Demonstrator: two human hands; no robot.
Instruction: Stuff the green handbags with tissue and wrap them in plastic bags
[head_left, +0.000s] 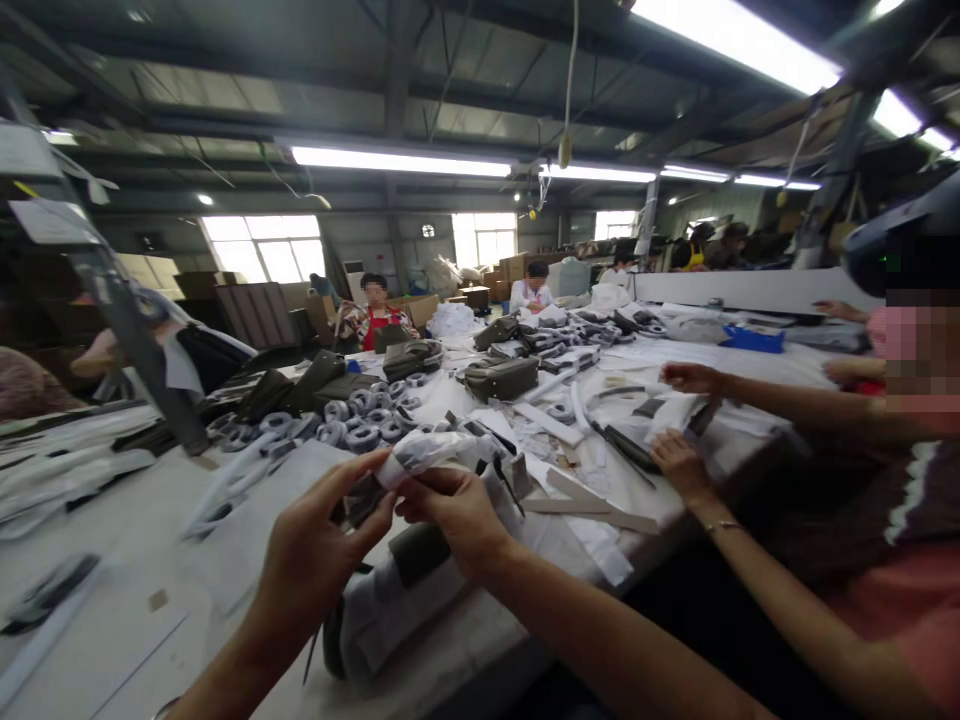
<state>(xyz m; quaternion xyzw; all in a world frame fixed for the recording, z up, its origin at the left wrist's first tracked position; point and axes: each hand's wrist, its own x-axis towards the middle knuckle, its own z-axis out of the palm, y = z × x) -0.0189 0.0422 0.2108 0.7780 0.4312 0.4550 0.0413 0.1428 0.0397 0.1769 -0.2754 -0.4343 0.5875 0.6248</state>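
Note:
Both my hands meet over the near edge of a long white worktable (135, 540). My left hand (319, 555) is closed around a dark olive bag piece (364, 497) partly wrapped in white paper. My right hand (454, 510) pinches the white paper wrapping (420, 450) at the top of that same piece. Beneath my hands lies another olive bag (420, 555) in white wrapping.
A co-worker at my right has both hands (679, 460) on the table among white strips and dark parts. Several grey strap rolls (360, 415) and olive bags (501, 378) cover the middle. Other people sit at the far end. A metal post (127, 320) rises at left.

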